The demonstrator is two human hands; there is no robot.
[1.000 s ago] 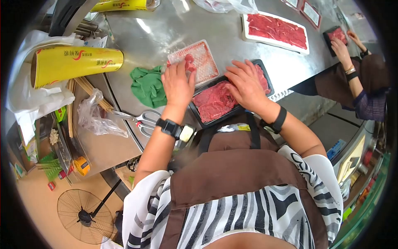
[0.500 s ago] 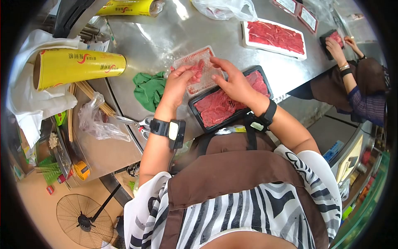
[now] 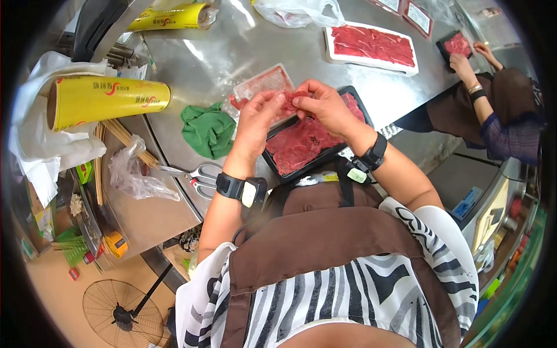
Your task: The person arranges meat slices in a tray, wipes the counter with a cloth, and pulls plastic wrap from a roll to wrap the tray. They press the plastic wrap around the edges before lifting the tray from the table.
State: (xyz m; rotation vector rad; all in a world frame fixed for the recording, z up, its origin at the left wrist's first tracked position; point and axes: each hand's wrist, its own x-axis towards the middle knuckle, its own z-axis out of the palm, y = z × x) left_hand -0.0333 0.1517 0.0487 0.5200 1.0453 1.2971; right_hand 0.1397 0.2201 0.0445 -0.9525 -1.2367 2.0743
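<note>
A thin slice of raw red meat (image 3: 292, 105) is stretched between my two hands. My left hand (image 3: 258, 119) pinches one end of it, and a bit of meat also shows beside its fingers. The other end is pinched between thumb and fingers of my right hand (image 3: 326, 107). Just behind lies a clear plastic tray (image 3: 268, 80), partly hidden by my hands. Below them, a black tray (image 3: 285, 177) holds slices of red meat (image 3: 304, 145), and my right wrist covers part of it.
A green cloth (image 3: 208, 130) and scissors (image 3: 200, 177) lie to the left, near a yellow film roll (image 3: 110, 101) and wooden skewers (image 3: 130, 139). A white tray of meat (image 3: 371, 46) stands behind. At right, another person's hands (image 3: 462, 66) touch a small black tray (image 3: 441, 47).
My right hand has moved left and closed from spread fingers onto the meat slice. The slice is now held between both hands. The whole view has shifted slightly.
</note>
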